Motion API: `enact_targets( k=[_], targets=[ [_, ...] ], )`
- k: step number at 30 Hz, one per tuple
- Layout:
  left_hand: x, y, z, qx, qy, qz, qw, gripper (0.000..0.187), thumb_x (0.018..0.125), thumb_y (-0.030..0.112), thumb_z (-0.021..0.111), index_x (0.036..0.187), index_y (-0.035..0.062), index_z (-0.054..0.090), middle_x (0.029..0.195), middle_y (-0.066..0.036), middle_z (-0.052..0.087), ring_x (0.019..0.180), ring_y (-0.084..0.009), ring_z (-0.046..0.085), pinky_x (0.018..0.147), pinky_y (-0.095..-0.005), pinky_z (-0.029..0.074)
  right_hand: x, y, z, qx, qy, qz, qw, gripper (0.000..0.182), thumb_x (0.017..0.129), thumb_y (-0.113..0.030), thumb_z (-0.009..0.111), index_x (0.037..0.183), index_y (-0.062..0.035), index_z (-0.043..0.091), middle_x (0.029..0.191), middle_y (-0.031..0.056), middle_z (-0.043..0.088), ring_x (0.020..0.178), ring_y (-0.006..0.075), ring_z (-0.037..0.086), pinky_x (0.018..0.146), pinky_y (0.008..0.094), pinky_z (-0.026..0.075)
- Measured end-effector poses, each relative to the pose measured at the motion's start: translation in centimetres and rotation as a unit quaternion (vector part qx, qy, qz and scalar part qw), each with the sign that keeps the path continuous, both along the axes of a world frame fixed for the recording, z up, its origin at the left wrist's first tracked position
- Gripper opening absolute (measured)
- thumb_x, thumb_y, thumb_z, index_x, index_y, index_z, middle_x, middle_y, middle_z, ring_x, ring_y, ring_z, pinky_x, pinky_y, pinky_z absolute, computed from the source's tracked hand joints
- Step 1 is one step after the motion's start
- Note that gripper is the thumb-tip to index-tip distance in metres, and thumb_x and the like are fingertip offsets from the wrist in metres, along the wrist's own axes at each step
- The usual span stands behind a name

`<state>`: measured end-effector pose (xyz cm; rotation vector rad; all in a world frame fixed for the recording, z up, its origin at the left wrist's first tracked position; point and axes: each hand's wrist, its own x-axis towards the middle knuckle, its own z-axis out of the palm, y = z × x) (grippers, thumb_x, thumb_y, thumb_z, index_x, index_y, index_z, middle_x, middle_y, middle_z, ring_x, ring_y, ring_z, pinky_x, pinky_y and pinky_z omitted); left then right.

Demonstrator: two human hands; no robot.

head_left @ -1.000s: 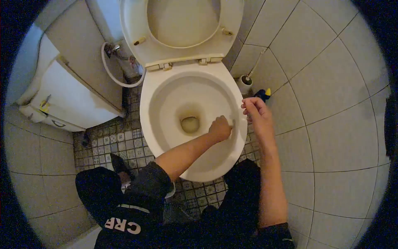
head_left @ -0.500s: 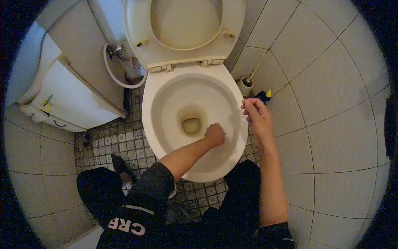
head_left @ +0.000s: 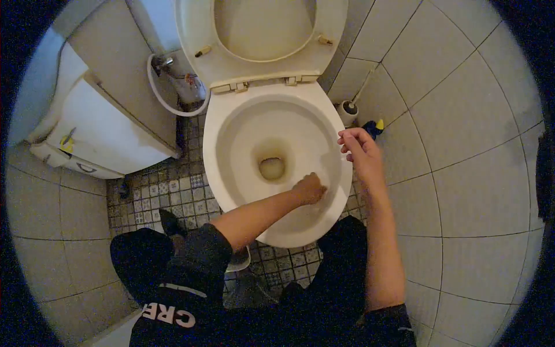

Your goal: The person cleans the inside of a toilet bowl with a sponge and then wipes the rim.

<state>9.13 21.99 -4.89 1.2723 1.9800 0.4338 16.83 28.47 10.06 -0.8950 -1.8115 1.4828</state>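
Since the earlier frame the left hand (head_left: 310, 189) has slid a little toward 3 o'clock inside the bowl (head_left: 243, 144), staying curled into a fist against the inner wall at about 5 o'clock from the drain; whether it grips anything I cannot tell. The right hand (head_left: 359, 151) remains at the rim at 3 o'clock, fingers loosely bent, thumb and forefinger close together. The bowl is off-white, yellow-stained around the drain, with the seat (head_left: 199, 34) raised at 12 o'clock.

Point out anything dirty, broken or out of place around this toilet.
The toilet bowl has yellowish-brown staining around its drain, beside the closed left hand. A blue bottle lies on the floor by the brush holder. Nothing looks broken.
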Motion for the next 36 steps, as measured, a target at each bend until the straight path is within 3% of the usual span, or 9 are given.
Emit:
enact_targets(
  k=[5, 7, 12, 20, 23, 25, 28, 32, 36],
  targets=[
    [-0.7, 0.6, 0.2, -0.049, 0.038, 0.01, 0.998, 0.045, 0.075, 0.031, 0.054, 0.1, -0.0061, 0.045, 0.099, -0.025, 0.05, 0.092, -0.0347, 0.052, 0.077, -0.0424, 0.043, 0.2, 0.3, 0.2, 0.011, -0.026, -0.018, 0.999, 0.017, 0.081, -0.02, 0.051, 0.081, -0.0042, 0.055, 0.071, -0.0002, 0.054, 0.064, 0.008, 0.046, 0.06, 0.0206, 0.037],
    [0.1, 0.3, 2.4, -0.005, 0.027, -0.106, 0.994, 0.044, 0.075, 0.031, 0.054, 0.099, -0.0046, 0.045, 0.101, -0.024, 0.05, 0.092, -0.0351, 0.052, 0.077, -0.0428, 0.043, 0.3, 0.3, 0.4, -0.001, -0.024, -0.02, 1.0, 0.016, 0.081, -0.021, 0.051, 0.082, -0.005, 0.055, 0.071, -0.0004, 0.054, 0.064, 0.0078, 0.046, 0.059, 0.0198, 0.036],
    [-0.9, -1.2, -0.5, -0.03, 0.024, -0.043, 0.998, 0.043, 0.074, 0.031, 0.055, 0.095, -0.0059, 0.048, 0.097, -0.025, 0.051, 0.094, -0.0382, 0.05, 0.079, -0.0421, 0.042, 0.3, 0.1, 0.3, -0.01, -0.013, -0.021, 1.0, 0.015, 0.081, -0.021, 0.051, 0.082, -0.006, 0.055, 0.071, -0.0013, 0.054, 0.064, 0.0071, 0.046, 0.057, 0.0195, 0.034],
    [-0.8, -2.7, -0.2, -0.017, -0.007, -0.104, 0.994, 0.042, 0.074, 0.029, 0.055, 0.094, -0.0076, 0.047, 0.098, -0.026, 0.051, 0.093, -0.0364, 0.052, 0.078, -0.0417, 0.042, 0.2, 0.0, 0.3, -0.001, -0.009, -0.012, 1.0, 0.015, 0.081, -0.021, 0.051, 0.082, -0.0063, 0.055, 0.071, -0.0017, 0.054, 0.063, 0.007, 0.044, 0.057, 0.0207, 0.035],
    [-1.8, -2.6, 0.1, -0.02, 0.06, -0.08, 0.995, 0.045, 0.076, 0.031, 0.05, 0.093, -0.0099, 0.046, 0.097, -0.028, 0.051, 0.092, -0.0361, 0.052, 0.078, -0.0421, 0.042, -0.1, -0.2, 0.8, -0.006, -0.026, -0.018, 0.999, 0.015, 0.081, -0.021, 0.052, 0.082, -0.0062, 0.055, 0.071, -0.0015, 0.054, 0.064, 0.0076, 0.044, 0.058, 0.0204, 0.036],
    [-0.3, -1.7, 1.8, -0.023, 0.047, -0.17, 0.984, 0.05, 0.076, 0.036, 0.049, 0.095, -0.0107, 0.045, 0.094, -0.027, 0.051, 0.091, -0.036, 0.052, 0.077, -0.0421, 0.043, -0.1, 0.1, 0.3, -0.017, -0.015, 0.001, 1.0, 0.015, 0.081, -0.021, 0.052, 0.082, -0.006, 0.055, 0.072, -0.0011, 0.054, 0.064, 0.0083, 0.045, 0.06, 0.0204, 0.037],
    [0.4, -1.8, -1.4, 0.015, 0.013, -0.223, 0.975, 0.051, 0.076, 0.035, 0.051, 0.096, -0.011, 0.044, 0.091, -0.025, 0.052, 0.09, -0.0357, 0.052, 0.074, -0.042, 0.044, -0.5, -0.6, 0.8, -0.014, -0.001, -0.007, 1.0, 0.016, 0.081, -0.021, 0.052, 0.081, -0.0055, 0.055, 0.071, -0.0006, 0.054, 0.064, 0.0086, 0.046, 0.061, 0.0206, 0.038],
    [-1.3, -1.7, -0.5, 0.02, 0.079, -0.106, 0.991, 0.049, 0.076, 0.033, 0.052, 0.097, -0.0105, 0.044, 0.088, -0.022, 0.053, 0.087, -0.0355, 0.052, 0.073, -0.042, 0.044, -1.0, -0.6, 0.9, 0.035, -0.029, 0.012, 0.999, 0.017, 0.081, -0.021, 0.052, 0.081, -0.0041, 0.055, 0.07, 0.0003, 0.055, 0.065, 0.0089, 0.047, 0.061, 0.0215, 0.039],
    [-2.2, 2.1, -5.2, 0.036, 0.167, -0.063, 0.983, 0.046, 0.077, 0.032, 0.051, 0.097, -0.0091, 0.044, 0.094, -0.023, 0.05, 0.086, -0.0356, 0.052, 0.075, -0.0423, 0.043, -1.0, -0.9, 0.3, 0.031, -0.016, 0.027, 0.999, 0.017, 0.08, -0.02, 0.053, 0.082, -0.0033, 0.054, 0.071, 0.0013, 0.055, 0.065, 0.0091, 0.048, 0.062, 0.0219, 0.04]
  ],
)
